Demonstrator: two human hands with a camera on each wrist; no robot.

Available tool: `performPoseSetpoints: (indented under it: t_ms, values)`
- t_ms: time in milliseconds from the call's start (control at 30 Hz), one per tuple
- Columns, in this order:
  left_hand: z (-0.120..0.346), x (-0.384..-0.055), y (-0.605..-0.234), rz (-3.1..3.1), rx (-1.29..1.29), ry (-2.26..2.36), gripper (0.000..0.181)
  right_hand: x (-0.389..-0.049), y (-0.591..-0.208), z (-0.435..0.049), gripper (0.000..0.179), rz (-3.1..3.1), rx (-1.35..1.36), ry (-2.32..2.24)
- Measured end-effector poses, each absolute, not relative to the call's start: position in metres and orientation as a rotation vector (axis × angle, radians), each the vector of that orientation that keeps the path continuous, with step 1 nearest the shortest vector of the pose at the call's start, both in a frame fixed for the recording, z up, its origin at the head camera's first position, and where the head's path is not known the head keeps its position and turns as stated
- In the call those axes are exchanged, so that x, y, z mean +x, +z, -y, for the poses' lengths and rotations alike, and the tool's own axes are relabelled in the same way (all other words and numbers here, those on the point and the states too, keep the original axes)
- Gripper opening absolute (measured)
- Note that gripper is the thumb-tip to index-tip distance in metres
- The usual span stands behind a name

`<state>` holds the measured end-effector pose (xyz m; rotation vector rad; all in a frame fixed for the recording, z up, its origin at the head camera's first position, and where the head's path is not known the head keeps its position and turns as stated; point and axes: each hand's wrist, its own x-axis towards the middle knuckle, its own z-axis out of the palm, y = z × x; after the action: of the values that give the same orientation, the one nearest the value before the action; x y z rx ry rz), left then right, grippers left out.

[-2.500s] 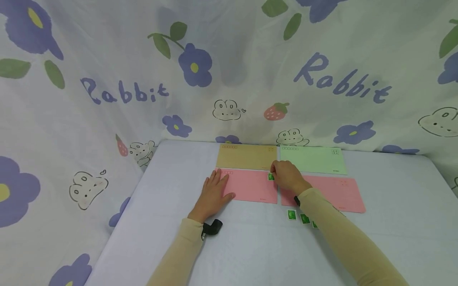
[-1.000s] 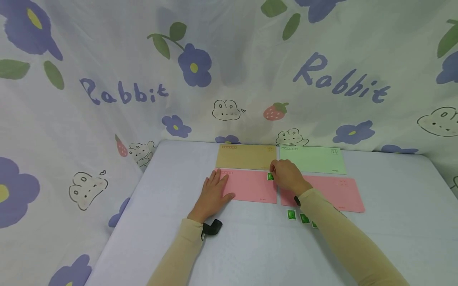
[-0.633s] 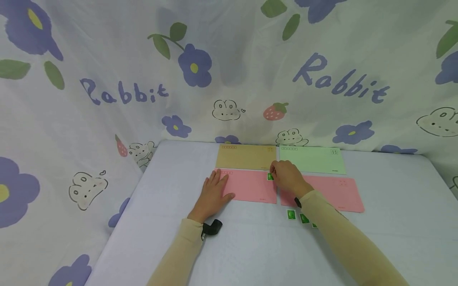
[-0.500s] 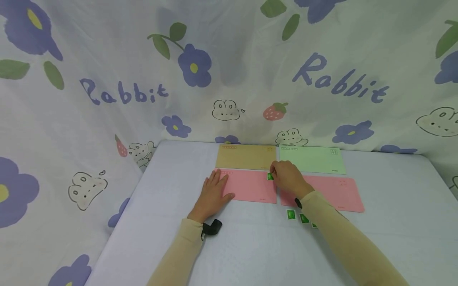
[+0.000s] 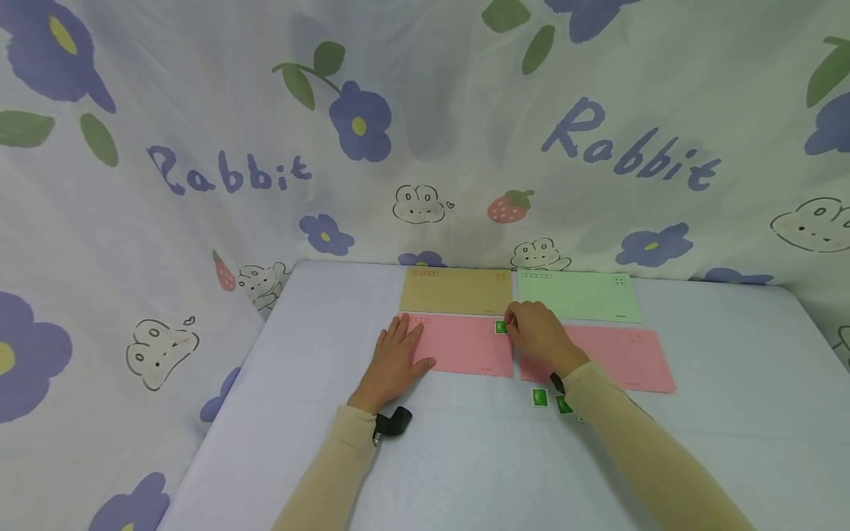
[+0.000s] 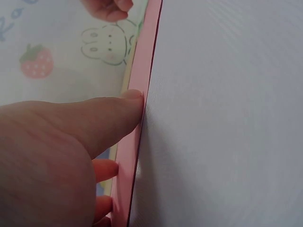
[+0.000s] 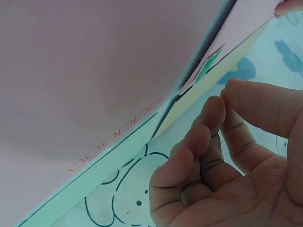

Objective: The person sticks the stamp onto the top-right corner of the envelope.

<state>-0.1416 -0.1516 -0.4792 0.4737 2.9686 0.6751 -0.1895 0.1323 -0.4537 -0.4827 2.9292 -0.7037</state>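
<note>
My left hand (image 5: 388, 365) lies spread on the left end of the near-left pink envelope (image 5: 465, 348), its thumb (image 6: 118, 113) close to the front edge in the left wrist view. A green postage stamp (image 5: 501, 327) sits at that envelope's upper right corner. Just right of the stamp is my right hand (image 5: 539, 335), its fingers curled. In the right wrist view the thumb tip (image 7: 236, 90) meets the index finger with nothing visible between them, and the stamp lies apart from the fingertips. Part of a second pink envelope (image 5: 627, 358) is hidden under the right hand and forearm.
Behind the pink envelopes lie a tan envelope (image 5: 458, 292) and a pale green envelope (image 5: 576, 296). Several more green stamps (image 5: 540, 397) lie in a row on the white table (image 5: 458, 464), partly covered by the right sleeve. A printed curtain (image 5: 458, 133) hangs behind.
My right hand, long still at the stamp, has shifted slightly right and back from it, so more of the stamp shows. The left hand has stayed in place.
</note>
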Motion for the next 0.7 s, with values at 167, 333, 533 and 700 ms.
performPoseSetpoints:
  t_ms: [167,333,533,700]
  values:
    - [0.151,-0.141,-0.479,-2.965,0.465,0.688,0.07,-0.185,-0.453,-0.134,0.008,-2.928,-0.464,-0.689]
    - [0.152,-0.142,-0.481,-2.963,0.451,0.678,0.071,-0.181,-0.452,-0.136,0.007,-2.939,-0.465,-0.698]
    - [0.152,-0.141,-0.48,-2.959,0.456,0.666,0.07,-0.174,-0.448,-0.137,0.007,-2.939,-0.452,-0.719]
    - [0.152,-0.142,-0.481,-2.961,0.456,0.658,0.071,-0.17,-0.445,-0.137,0.006,-2.945,-0.451,-0.733]
